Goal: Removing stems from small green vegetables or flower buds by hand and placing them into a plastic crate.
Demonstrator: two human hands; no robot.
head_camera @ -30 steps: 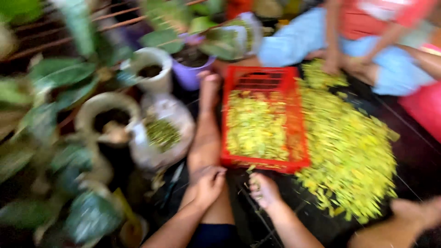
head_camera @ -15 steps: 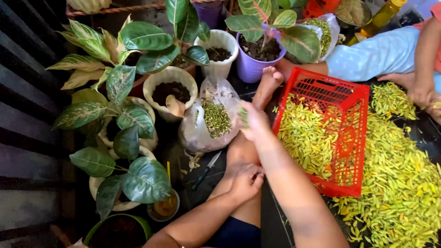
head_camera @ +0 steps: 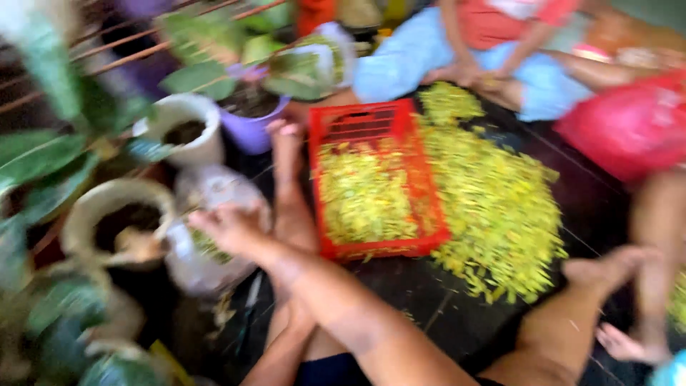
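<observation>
Right hand (head_camera: 227, 227) reaches over the clear plastic bag (head_camera: 214, 243), grip too blurred to tell; best to steady the bag's mouth; left hand hidden under the arm.

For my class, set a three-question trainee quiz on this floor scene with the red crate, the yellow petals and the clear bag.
1. True or false: the red crate holds yellow petals.
2. The person's right hand reaches to: A) the red crate; B) the clear plastic bag; C) the purple pot.
3. Fill in: a loose heap of yellow petals lies on the dark floor to the ______ of the crate in the picture.

Key: 1 true; 2 B; 3 right. The left hand is hidden behind the right arm.
</observation>
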